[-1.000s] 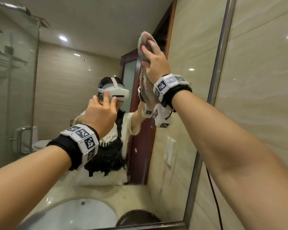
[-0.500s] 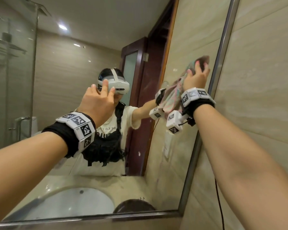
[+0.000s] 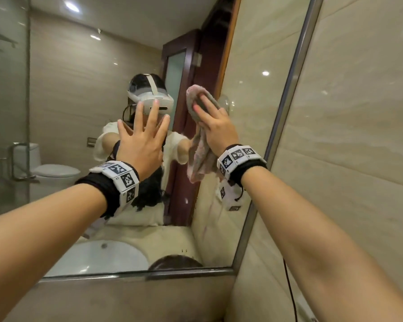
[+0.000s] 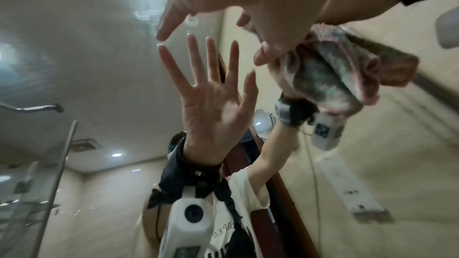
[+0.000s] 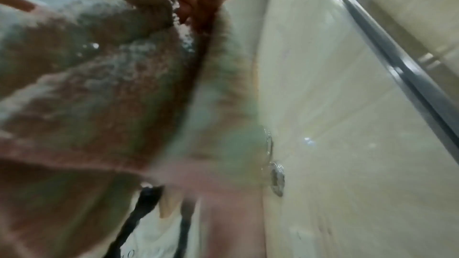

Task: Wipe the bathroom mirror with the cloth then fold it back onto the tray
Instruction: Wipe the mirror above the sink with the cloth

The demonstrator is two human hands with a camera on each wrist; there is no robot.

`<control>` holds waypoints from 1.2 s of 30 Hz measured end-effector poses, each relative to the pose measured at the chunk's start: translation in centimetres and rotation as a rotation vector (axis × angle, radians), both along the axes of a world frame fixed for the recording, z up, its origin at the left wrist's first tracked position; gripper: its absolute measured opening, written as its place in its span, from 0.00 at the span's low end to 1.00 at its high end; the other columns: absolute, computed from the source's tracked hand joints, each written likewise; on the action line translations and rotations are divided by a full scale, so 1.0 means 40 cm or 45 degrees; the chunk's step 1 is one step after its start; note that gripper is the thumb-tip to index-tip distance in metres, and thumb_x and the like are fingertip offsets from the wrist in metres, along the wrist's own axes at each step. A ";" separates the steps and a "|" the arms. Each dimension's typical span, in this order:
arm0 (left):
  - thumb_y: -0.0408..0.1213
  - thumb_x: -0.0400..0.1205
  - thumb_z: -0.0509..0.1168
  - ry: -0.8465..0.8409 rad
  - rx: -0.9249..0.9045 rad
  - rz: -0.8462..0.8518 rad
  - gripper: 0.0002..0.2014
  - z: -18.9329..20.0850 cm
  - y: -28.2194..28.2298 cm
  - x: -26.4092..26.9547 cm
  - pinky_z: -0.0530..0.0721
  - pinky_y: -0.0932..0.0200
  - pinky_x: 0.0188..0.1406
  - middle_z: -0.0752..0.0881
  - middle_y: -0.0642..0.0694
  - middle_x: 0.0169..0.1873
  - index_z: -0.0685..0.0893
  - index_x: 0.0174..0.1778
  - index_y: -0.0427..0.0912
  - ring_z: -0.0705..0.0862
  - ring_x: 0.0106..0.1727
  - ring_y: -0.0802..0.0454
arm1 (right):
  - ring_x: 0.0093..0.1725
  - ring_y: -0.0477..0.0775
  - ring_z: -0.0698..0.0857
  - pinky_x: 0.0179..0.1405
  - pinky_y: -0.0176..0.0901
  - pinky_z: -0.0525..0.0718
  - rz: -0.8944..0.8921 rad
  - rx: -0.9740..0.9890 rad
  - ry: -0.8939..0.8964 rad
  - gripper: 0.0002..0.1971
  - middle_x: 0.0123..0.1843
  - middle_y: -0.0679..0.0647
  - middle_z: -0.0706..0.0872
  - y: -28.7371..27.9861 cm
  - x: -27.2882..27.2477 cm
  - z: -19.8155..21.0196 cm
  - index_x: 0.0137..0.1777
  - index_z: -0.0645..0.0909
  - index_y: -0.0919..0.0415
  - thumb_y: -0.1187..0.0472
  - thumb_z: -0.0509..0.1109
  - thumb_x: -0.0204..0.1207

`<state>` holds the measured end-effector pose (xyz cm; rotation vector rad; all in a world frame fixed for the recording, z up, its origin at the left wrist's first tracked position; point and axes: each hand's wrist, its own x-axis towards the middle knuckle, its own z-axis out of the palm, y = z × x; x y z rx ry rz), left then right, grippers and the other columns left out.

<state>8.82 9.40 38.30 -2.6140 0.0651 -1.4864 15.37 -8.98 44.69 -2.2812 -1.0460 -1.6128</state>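
Observation:
The pink-grey cloth (image 3: 201, 159) is pressed to the mirror (image 3: 79, 101) by my right hand (image 3: 211, 115). Its fingers lie over the top fold, and the rest is bunched under the palm and hangs down. The spot is right of the mirror's centre, about head height. My left hand (image 3: 142, 133) is just left of it, fingers spread, tips against the glass, holding nothing. The left wrist view shows the spread left hand (image 4: 166, 28) and the bunched cloth (image 4: 330, 74) reflected in the mirror. In the blurred right wrist view the cloth (image 5: 99, 95) fills the left half. No tray is in view.
The mirror's metal frame (image 3: 286, 112) runs down the right side and along the bottom (image 3: 137, 274). A beige tiled wall (image 3: 347, 159) adjoins on the right, with a black cable (image 3: 289, 293) hanging low. The mirror reflects a white basin (image 3: 98, 256), a toilet and a glass shower screen.
My right hand swept the cloth from high in the middle out to the mirror's right edge, then back left and lower. My left hand went from loosely curled to spread on the glass.

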 end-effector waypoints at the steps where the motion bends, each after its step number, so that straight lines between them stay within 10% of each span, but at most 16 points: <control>1: 0.40 0.79 0.62 -0.003 -0.023 0.004 0.33 -0.003 0.006 0.000 0.62 0.16 0.62 0.52 0.34 0.81 0.58 0.79 0.40 0.51 0.80 0.28 | 0.65 0.66 0.77 0.65 0.51 0.78 -0.015 0.117 0.055 0.26 0.80 0.53 0.69 -0.016 0.008 0.008 0.75 0.72 0.56 0.72 0.62 0.77; 7: 0.34 0.80 0.62 0.023 0.026 0.006 0.30 -0.002 0.032 0.013 0.65 0.13 0.57 0.60 0.28 0.78 0.61 0.77 0.33 0.56 0.77 0.22 | 0.80 0.60 0.64 0.76 0.37 0.60 -0.082 1.130 0.332 0.22 0.83 0.60 0.58 -0.125 0.033 0.056 0.76 0.69 0.63 0.67 0.59 0.82; 17: 0.28 0.81 0.61 -0.048 0.104 0.103 0.26 0.002 0.044 0.029 0.74 0.17 0.51 0.66 0.29 0.76 0.64 0.76 0.34 0.63 0.73 0.20 | 0.68 0.59 0.74 0.67 0.50 0.79 -0.098 -0.027 0.032 0.32 0.82 0.49 0.63 0.068 -0.032 -0.006 0.77 0.67 0.50 0.73 0.60 0.75; 27: 0.27 0.80 0.61 -0.038 0.119 0.050 0.27 0.002 0.054 0.019 0.73 0.14 0.50 0.64 0.26 0.75 0.63 0.75 0.33 0.61 0.73 0.18 | 0.64 0.63 0.76 0.60 0.53 0.84 -0.276 0.808 0.162 0.27 0.82 0.52 0.64 -0.081 0.022 -0.106 0.77 0.68 0.50 0.69 0.59 0.79; 36: 0.27 0.82 0.56 0.040 0.035 0.032 0.26 0.009 0.034 0.005 0.66 0.13 0.58 0.58 0.28 0.78 0.59 0.77 0.33 0.54 0.75 0.18 | 0.38 0.60 0.80 0.31 0.45 0.86 -0.195 0.099 0.023 0.25 0.75 0.57 0.76 -0.014 -0.028 -0.356 0.71 0.77 0.56 0.70 0.61 0.74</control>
